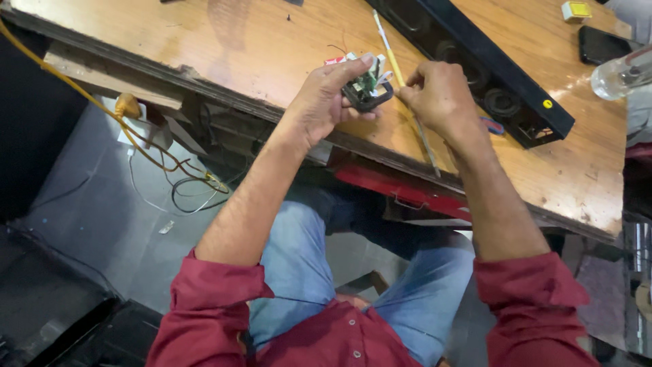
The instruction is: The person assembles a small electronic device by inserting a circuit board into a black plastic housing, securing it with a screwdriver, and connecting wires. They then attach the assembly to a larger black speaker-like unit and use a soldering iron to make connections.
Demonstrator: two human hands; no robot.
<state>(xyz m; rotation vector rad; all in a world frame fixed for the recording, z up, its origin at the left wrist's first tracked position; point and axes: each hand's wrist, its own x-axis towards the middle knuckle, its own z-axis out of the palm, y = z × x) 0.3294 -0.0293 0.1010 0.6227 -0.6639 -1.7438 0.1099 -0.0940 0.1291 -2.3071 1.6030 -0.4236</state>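
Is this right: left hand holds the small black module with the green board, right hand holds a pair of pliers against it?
Not pliers. In the head view the right hand holds a long thin yellowish tool like a screwdriver. The left hand does hold the black module.

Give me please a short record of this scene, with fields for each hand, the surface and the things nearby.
left hand: holds a small black module with a green circuit board on the workbench
right hand: grips a thin yellow-handled tool, near the module
surface: worn wooden workbench
behind the hands: long black speaker bar
far right: dark phone, clear plastic bottle
floor, left: yellow cable
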